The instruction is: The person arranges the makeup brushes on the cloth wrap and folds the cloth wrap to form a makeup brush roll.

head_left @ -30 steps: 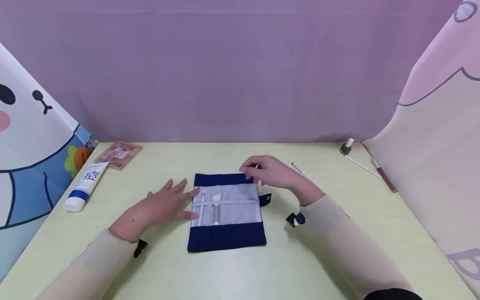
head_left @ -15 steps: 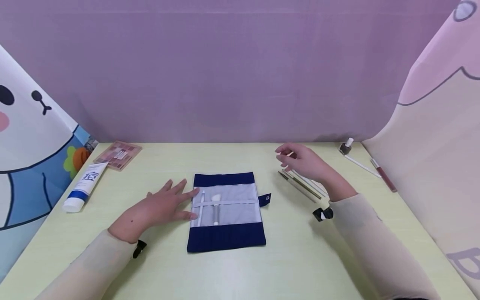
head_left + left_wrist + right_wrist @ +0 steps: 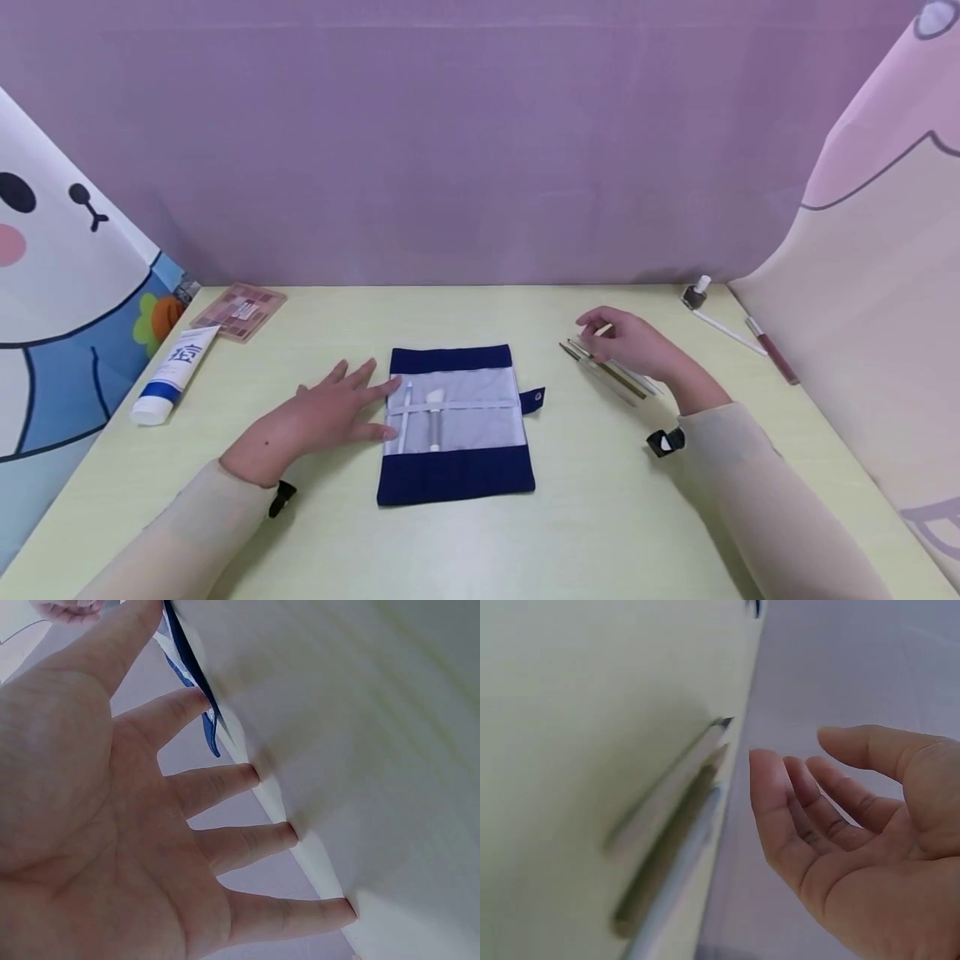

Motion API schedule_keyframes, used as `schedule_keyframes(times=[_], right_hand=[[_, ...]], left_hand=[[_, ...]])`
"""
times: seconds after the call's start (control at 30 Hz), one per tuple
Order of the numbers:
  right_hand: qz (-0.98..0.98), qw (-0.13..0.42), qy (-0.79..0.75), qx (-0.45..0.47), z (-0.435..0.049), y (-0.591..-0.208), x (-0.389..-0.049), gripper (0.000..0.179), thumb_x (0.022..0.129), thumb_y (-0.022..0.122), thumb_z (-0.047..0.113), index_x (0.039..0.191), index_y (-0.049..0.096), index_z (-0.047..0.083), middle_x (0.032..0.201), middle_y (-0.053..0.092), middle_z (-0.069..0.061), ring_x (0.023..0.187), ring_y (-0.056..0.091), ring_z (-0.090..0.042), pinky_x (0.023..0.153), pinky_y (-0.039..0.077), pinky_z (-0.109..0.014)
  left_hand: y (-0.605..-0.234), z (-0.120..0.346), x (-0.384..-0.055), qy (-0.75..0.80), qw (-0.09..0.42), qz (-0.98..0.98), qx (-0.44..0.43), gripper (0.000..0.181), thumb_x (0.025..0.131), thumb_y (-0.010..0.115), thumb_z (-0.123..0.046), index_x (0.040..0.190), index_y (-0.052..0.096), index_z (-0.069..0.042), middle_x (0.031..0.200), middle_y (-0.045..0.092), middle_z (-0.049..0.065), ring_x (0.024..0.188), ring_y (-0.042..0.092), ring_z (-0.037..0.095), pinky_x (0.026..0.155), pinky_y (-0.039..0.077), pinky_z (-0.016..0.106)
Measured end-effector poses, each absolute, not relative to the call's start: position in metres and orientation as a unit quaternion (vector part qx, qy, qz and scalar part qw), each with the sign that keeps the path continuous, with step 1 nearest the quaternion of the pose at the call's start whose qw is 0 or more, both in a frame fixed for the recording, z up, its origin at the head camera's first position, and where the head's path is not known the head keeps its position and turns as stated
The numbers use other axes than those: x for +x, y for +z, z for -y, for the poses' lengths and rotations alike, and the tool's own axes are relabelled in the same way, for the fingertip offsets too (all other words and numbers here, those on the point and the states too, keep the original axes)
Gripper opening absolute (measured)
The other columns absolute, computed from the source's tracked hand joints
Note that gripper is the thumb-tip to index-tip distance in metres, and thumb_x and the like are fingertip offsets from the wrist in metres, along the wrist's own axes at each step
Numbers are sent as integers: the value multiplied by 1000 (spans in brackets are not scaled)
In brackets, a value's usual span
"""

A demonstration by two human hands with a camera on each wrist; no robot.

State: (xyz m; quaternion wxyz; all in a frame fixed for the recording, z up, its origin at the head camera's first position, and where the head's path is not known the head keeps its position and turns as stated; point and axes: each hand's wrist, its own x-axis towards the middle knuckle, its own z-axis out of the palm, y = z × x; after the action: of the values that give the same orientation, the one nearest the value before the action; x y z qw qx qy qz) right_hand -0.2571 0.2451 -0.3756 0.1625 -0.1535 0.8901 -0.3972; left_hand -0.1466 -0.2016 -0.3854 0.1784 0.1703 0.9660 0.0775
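Plainly, the table (image 3: 465, 550) spreads widest, and a dark blue cloth pouch (image 3: 483, 429) lies flat on it between the hands. The left hand (image 3: 322, 417) has its fingers splayed, thumb and forefinger at the pouch's left edge. The right hand (image 3: 630, 343) holds nothing: its fingers curve loosely, thumb apart from them, just above the loose brushes (image 3: 667, 851), which lie well right of the pouch. Smaller still, a white brush (image 3: 435, 429) sits under the pouch's strap (image 3: 483, 404).
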Motion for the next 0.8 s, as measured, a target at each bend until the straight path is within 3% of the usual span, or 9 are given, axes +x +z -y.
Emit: schedule_keyframes(times=[0.2, 0.4, 0.8], right_hand=[[-901, 168, -369, -153, -248, -385, -255, 37, 107, 59, 11, 143, 58, 0, 127, 66, -19, 102, 71, -25, 83, 62, -32], [-920, 146, -321, -172, -242, -388, -252, 35, 104, 63, 9, 138, 63, 1, 123, 71, -18, 108, 70, -28, 84, 58, -32], [-937, 166, -249, -181, -228, -388, -250, 46, 97, 65, -2, 142, 60, -3, 120, 74, -17, 113, 69, -30, 105, 56, -51]], left_hand=[[-386, 202, -147, 74, 177, -966, 173, 84, 97, 64, -69, 167, 39, -29, 176, 24, 27, 155, 21, 69, 96, 32, 97], [-385, 203, -147, 72, 177, -966, 174, 84, 97, 63, -69, 167, 39, -29, 176, 24, 27, 155, 21, 69, 96, 32, 97], [-385, 203, -148, 71, 177, -965, 178, 84, 97, 64, -68, 167, 39, -28, 175, 25, 28, 155, 22, 69, 94, 33, 97]])
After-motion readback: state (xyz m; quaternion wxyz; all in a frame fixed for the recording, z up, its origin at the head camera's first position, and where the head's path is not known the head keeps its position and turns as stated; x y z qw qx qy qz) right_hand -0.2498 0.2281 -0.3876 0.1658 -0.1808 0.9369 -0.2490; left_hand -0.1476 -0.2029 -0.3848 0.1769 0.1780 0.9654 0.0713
